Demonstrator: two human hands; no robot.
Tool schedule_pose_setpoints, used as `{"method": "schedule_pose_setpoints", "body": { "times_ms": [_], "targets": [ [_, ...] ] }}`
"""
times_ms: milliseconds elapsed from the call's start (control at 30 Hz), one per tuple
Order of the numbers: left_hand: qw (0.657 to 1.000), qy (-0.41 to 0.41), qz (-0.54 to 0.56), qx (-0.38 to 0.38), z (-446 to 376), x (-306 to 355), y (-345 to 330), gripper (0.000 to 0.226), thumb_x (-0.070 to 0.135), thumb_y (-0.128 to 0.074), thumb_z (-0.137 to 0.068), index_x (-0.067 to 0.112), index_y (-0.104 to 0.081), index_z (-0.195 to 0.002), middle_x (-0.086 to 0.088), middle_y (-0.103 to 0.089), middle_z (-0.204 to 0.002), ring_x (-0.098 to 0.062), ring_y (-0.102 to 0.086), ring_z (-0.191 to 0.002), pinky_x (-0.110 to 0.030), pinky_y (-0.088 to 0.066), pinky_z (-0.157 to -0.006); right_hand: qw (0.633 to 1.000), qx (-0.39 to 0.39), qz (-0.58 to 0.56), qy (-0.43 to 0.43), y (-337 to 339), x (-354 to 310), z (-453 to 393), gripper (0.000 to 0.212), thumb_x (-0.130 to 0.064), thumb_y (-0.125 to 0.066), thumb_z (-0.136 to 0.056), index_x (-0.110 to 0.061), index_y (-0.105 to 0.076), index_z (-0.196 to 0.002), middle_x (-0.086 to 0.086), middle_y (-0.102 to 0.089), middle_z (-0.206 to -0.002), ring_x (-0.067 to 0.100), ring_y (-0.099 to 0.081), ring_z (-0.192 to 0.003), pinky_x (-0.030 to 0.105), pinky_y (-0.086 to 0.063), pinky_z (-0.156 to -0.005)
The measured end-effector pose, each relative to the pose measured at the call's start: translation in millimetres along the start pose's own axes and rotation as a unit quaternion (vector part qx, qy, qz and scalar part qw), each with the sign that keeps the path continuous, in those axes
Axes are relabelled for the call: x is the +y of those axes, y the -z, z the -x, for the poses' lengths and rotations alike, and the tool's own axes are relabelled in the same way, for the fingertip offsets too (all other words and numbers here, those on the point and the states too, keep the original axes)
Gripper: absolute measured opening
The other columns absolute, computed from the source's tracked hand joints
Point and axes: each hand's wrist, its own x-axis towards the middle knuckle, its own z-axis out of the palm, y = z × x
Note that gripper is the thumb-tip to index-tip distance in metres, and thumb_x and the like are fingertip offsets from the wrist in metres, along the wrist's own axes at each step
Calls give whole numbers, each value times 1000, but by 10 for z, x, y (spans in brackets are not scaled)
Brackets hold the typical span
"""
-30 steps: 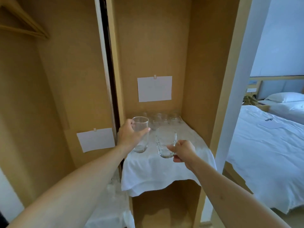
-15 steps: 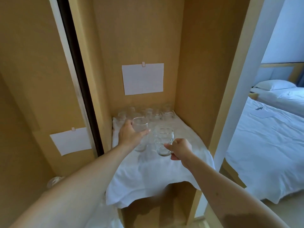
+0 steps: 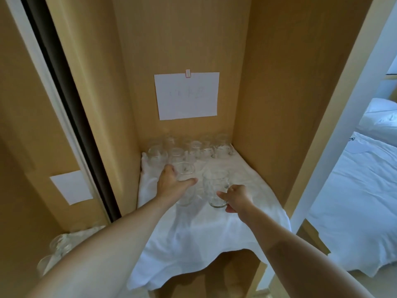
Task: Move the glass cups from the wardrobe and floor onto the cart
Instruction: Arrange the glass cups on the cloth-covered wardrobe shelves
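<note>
Two bare forearms are showing from the near edge of the view, one from the lower left and one from the lower right, with no sleeve, watch, band or glove covering either as far as the frame reaches. The left hand (image 3: 171, 186) and the right hand (image 3: 237, 197) are likewise showing bare, and no rings are showing on the fingers (image 3: 190, 181)

We see faint handwriting on the clipped paper sheet (image 3: 186, 96) on the wardrobe's back panel (image 3: 182, 39), but cannot read it.
</note>
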Motion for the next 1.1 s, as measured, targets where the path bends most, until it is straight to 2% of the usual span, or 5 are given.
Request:
{"method": "schedule_pose_setpoints", "body": {
  "times_ms": [333,500,733,867,1100],
  "targets": [
    [998,48,-8,37,-281,-9,-551,78,56,-91,-59,19,-43,-108,2,-54,-103,-20,-56,-95,-29,-39,-65,999,-37,5,-12,60,72,-828,35,-36,-85,-81,-16,-55,-81,5,-64,-94,29,-72,-81,30,-62,-61],
    [995,71,-6,66,-407,22,-853,77,49,-95,-57,15,-45,-106,-3,-58,-107,-23,-59,-96,-32,-43,-69,997,-71,9,3,126,129,-1240,38,-38,-85,-80,-19,-53,-74,4,-64,-82,21,-71,-67,21,-51,-48],
    [990,80,24,116,-538,35,-1218,75,45,-95,-56,15,-46,-103,-4,-61,-105,-23,-62,-93,-26,-42,-63,992,-118,-42,0,206,178,-1670,38,-29,-87,-81,-12,-54,-71,12,-65,-82,24,-64,-71,35,-64,-64],
    [986,80,51,135,-576,-36,-1378,73,39,-95,-61,15,-46,-109,-6,-59,-110,-27,-61,-99,-40,-52,-81,992,-125,7,27,233,149,-1801,40,-40,-83,-82,-12,-55,-74,12,-68,-79,29,-70,-75,49,-63,-76],
    [990,68,43,120,-779,-90,-1322,69,42,-94,-64,15,-48,-107,-3,-59,-108,-25,-62,-98,-38,-53,-84,994,-22,56,92,145,56,-1897,37,-38,-67,-96,-2,-65,-102,15,-72,-98,33,-69,-97,50,-56,-90]
  ]
}}
